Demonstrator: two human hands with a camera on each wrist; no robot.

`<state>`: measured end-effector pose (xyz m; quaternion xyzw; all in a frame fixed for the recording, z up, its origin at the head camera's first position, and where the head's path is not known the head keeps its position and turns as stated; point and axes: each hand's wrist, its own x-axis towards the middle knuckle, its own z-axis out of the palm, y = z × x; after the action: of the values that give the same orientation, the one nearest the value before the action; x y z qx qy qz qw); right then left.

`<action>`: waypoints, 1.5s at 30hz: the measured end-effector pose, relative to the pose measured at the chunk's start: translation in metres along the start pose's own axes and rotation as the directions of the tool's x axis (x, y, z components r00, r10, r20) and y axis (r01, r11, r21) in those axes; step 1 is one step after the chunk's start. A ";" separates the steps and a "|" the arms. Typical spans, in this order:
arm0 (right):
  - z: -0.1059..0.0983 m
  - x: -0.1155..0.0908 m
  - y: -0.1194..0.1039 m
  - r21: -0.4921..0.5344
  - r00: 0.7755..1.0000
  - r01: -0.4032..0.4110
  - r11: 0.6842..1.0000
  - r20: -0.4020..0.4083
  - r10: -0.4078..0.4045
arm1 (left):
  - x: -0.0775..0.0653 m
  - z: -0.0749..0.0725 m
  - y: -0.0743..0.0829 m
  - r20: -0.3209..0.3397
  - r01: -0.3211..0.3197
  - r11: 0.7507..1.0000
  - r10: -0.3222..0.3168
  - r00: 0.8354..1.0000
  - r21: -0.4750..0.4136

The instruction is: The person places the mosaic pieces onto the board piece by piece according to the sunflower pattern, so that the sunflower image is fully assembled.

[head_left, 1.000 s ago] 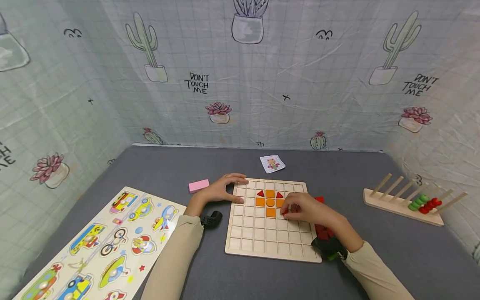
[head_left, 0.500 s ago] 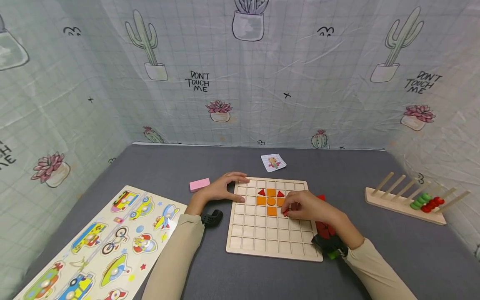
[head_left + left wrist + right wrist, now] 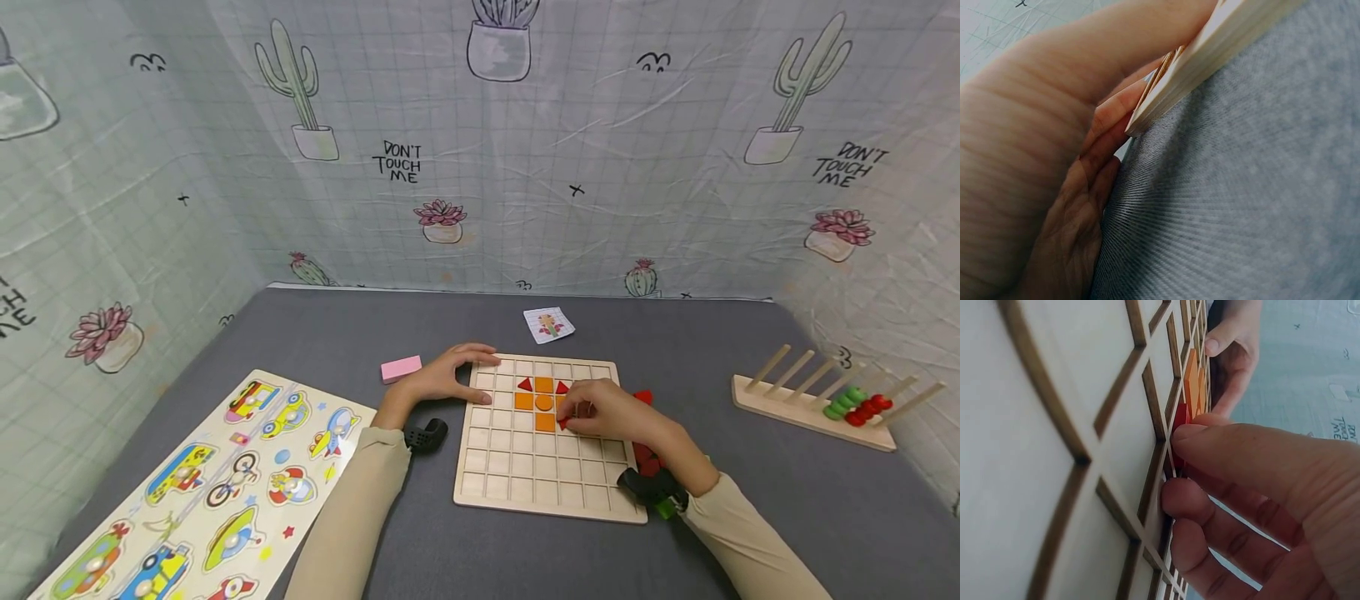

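My right hand (image 3: 603, 408) pinches a small red piece (image 3: 563, 423) between thumb and fingertips, low over the wooden grid board (image 3: 510, 467). In the right wrist view that red piece (image 3: 1180, 419) stands tilted at the grid ridges, partly covered by the thumb. Orange squares (image 3: 544, 422) and an orange circle (image 3: 543, 403) form a cross in the grid, with a red triangle (image 3: 525, 384) on either side of its top. My left hand (image 3: 442, 377) rests at the board's far left corner, thumb and fingers spread; in the left wrist view the thumb lies over the board edge (image 3: 1172, 94).
Red pieces (image 3: 645, 458) lie right of the board, partly under the right wrist. A picture card (image 3: 549, 325) lies beyond it, a pink block (image 3: 401, 369) to the left. A vehicle puzzle (image 3: 247, 442) sits front left; a peg stand (image 3: 810, 414) with beads stands right.
My right hand has shifted slightly left with the red piece, toward the square beside the lowest orange one. The left hand keeps its place on the board.
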<state>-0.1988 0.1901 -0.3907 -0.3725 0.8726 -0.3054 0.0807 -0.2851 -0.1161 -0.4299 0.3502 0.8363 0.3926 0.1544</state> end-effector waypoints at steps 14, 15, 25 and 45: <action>-0.010 -0.016 0.002 0.076 0.999 -0.005 0.997 -0.042 0.008 | 0.000 0.002 0.004 -0.001 -0.002 1.000 0.002 1.000 0.006; -0.012 -0.019 0.002 0.072 0.999 0.003 0.997 -0.048 0.001 | 0.000 0.002 0.004 -0.002 -0.002 1.000 0.002 1.000 0.004; -0.024 -0.054 0.014 0.078 0.999 0.001 0.997 -0.046 0.003 | -0.001 0.004 0.003 -0.013 -0.001 1.000 0.001 1.000 0.013; -0.056 -0.108 0.034 0.233 0.991 -0.015 0.972 0.133 -0.017 | -0.005 0.008 0.003 -0.022 0.009 1.000 -0.008 1.000 0.014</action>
<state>-0.1633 0.3106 -0.3753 -0.3806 0.8232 -0.3800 0.1822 -0.2764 -0.1140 -0.4328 0.3435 0.8422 0.3896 0.1446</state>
